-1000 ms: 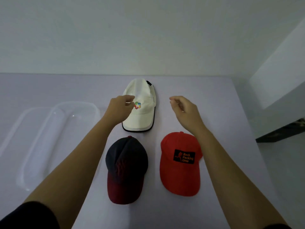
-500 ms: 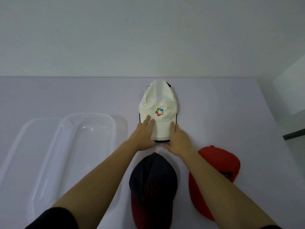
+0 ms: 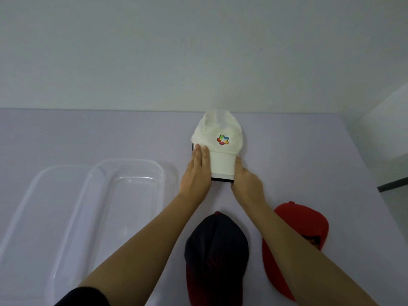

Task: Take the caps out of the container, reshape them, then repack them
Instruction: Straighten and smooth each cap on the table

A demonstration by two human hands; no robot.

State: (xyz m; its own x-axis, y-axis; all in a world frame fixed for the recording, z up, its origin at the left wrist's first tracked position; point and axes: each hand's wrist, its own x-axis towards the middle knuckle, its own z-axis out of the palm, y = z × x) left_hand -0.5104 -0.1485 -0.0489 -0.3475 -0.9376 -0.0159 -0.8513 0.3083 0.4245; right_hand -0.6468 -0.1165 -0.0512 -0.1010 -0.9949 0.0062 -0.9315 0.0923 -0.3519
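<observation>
Up near the far edge of the pale bench [image 3: 66,133], the white cap [image 3: 220,142] lies with its crown away from the person and its brim pointing back toward them; a small multicoloured logo [image 3: 223,140] sits on the front panel. Both hands press in on the brim from either side. The left hand [image 3: 196,171] lies flat along the brim's left edge, fingers straight and together, tips reaching the base of the crown. The right hand [image 3: 247,182] cups the brim's right edge, fingers curled against it. A dark underside shows as a thin line at the brim's near end. Nearer the person, between the forearms, a black cap [image 3: 217,250] fading to dark red lies crown away. Just right of it, partly hidden by the right forearm, lies a red cap [image 3: 309,224]. At the left, well apart from the caps, a clear container [image 3: 130,195] stands open, with its lid [image 3: 39,195] beside it, touching or overlapping.
</observation>
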